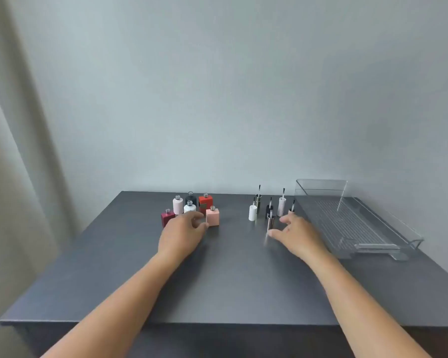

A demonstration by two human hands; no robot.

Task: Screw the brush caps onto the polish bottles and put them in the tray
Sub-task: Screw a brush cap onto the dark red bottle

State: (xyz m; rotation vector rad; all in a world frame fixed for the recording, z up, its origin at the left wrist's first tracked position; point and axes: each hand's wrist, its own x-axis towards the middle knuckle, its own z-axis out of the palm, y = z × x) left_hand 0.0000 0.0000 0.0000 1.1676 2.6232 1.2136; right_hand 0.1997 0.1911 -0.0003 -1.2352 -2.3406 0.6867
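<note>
Several uncapped polish bottles stand at the back left of the dark table: a peach square bottle point(213, 217), a dark red one point(166, 218), a red one point(205, 203), a white one point(189, 208), a pale pink one point(177, 205) and a black one point(191, 198). Brush caps stand upside down with brushes up to the right: a white cap point(252, 212), a metallic cap point(270, 221), a pale pink cap point(281, 205). My left hand point(183, 232) reaches beside the peach bottle, fingers relaxed, holding nothing. Near the metallic cap, my right hand point(299, 235) is spread, empty.
A clear plastic tray point(404, 232) with a ribbed floor lies at the right of the table point(230, 285), holding nothing. A grey wall runs behind the table and a curtain hangs at the left.
</note>
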